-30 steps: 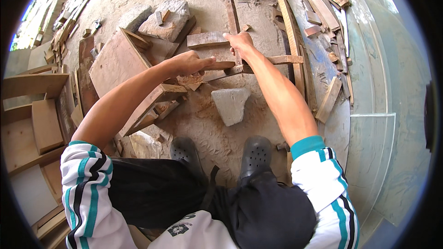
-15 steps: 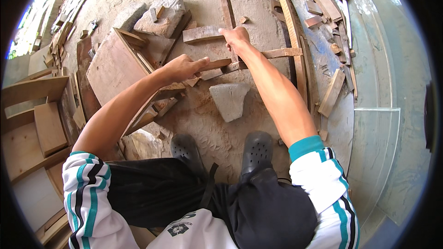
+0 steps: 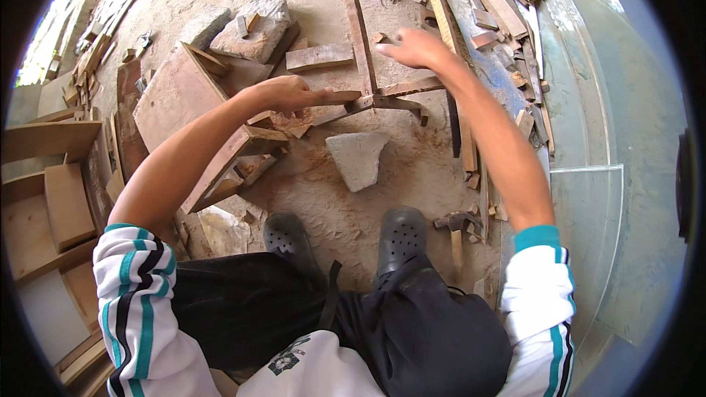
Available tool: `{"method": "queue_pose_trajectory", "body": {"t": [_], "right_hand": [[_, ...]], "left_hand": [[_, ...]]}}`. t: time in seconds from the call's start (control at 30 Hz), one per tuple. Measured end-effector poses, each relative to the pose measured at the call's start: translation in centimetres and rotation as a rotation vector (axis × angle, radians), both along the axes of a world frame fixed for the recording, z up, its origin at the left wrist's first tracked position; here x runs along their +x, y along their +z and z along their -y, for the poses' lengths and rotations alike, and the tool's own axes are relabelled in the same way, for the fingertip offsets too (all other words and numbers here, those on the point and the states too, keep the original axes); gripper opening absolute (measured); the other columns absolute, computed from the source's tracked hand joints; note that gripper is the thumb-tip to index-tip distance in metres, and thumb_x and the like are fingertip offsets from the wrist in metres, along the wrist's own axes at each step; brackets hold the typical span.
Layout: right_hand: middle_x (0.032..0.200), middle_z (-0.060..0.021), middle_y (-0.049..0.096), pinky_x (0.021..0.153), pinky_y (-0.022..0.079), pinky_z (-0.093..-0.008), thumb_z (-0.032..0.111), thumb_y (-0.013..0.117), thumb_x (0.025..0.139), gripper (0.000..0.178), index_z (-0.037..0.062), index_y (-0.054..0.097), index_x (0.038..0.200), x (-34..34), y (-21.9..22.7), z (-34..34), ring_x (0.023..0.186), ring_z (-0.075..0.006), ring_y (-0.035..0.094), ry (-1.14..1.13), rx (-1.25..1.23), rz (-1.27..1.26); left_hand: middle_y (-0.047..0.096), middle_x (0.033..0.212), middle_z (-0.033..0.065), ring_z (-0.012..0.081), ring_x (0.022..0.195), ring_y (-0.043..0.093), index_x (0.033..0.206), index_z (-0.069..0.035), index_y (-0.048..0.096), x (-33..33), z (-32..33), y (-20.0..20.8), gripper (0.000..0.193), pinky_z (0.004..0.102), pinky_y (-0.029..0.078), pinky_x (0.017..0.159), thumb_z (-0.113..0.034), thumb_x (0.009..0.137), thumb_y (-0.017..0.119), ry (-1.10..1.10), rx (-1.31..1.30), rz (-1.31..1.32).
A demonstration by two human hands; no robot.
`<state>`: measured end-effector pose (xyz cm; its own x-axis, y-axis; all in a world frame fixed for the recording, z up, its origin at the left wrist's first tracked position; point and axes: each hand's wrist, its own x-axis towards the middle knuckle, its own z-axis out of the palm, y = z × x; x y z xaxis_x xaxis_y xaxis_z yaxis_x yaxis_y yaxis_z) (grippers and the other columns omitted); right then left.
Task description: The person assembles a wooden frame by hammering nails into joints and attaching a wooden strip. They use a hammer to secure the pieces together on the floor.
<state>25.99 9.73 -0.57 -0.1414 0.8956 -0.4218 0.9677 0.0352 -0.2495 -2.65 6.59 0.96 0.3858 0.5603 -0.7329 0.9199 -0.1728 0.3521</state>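
Note:
A brown wooden stand lies on the ground ahead of me, a long bar with angled legs branching at both ends. My left hand is closed round a short wooden strip, whose tip reaches the near joint of the bar. To the right of the bar, my right hand is raised, thumb and fingers apart, with nothing seen in it. Below it, another wooden piece runs rightward from the joint. A small wood scrap lies near its fingertips.
A grey stone sits between my feet and the stand. Right of my feet lies a hammer. An open wooden box frame leans at left, near rough stones. Offcuts and glass sheets line the right.
My right hand has come off the stand and moved to the right. The left hand keeps its hold on the wooden strip. The hammer now shows past my right arm.

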Motion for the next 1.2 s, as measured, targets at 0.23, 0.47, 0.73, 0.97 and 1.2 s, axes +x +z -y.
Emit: {"method": "queue_pose_trajectory", "body": {"t": [0.23,0.47,0.73,0.97,1.2], "right_hand": [[0.107,-0.0263,0.071,0.089,0.054,-0.0506,0.07,0.04,0.095,0.079,-0.0037,0.07,0.098,5.8,3.4,5.6,0.102,-0.0377,0.069,-0.07,-0.047,0.108],[0.092,-0.0304,0.07,0.083,0.054,-0.051,0.062,0.038,0.098,0.07,0.0014,0.072,0.087,6.0,-1.4,6.9,0.094,-0.0449,0.069,-0.21,0.236,-0.108],[0.101,-0.0316,0.069,0.09,0.052,-0.0518,0.057,0.035,0.1,0.068,0.0003,0.072,0.094,6.5,-1.9,5.9,0.101,-0.045,0.067,-0.144,0.133,-0.053],[0.098,-0.0254,0.07,0.09,0.051,-0.0531,0.061,0.041,0.099,0.066,0.0016,0.07,0.097,4.0,2.4,6.4,0.101,-0.0401,0.068,0.046,0.19,0.108],[0.093,-0.0213,0.071,0.089,0.049,-0.0545,0.056,0.044,0.1,0.059,0.0024,0.069,0.092,3.3,1.1,7.6,0.096,-0.0387,0.067,0.118,0.278,0.08]], "left_hand": [[0.067,0.078,0.0137,0.0238,0.077,0.067,0.105,0.004,0.07,-0.5,-0.6,-0.8,0.091,0.0412,0.053,0.074,-0.078,0.095,0.032,0.203,0.021,0.077],[0.067,0.081,0.0216,0.0355,0.077,0.065,0.093,0.003,0.069,-0.5,0.5,-2.6,0.071,0.0482,0.048,0.077,-0.063,0.098,0.042,0.141,0.348,0.18],[0.07,0.092,0.0241,0.0402,0.093,0.068,0.101,-0.002,0.073,0.2,0.3,-0.9,0.065,0.048,0.051,0.084,-0.061,0.094,0.048,0.105,0.357,0.066],[0.072,0.096,0.0221,0.035,0.094,0.07,0.105,-0.002,0.072,1.0,-0.2,1.0,0.067,0.0462,0.052,0.084,-0.063,0.095,0.046,0.018,0.32,0.001],[0.071,0.093,0.0229,0.0366,0.09,0.069,0.104,-0.002,0.072,2.2,0.5,1.2,0.069,0.0469,0.052,0.081,-0.065,0.094,0.045,-0.043,0.357,0.071]]}}
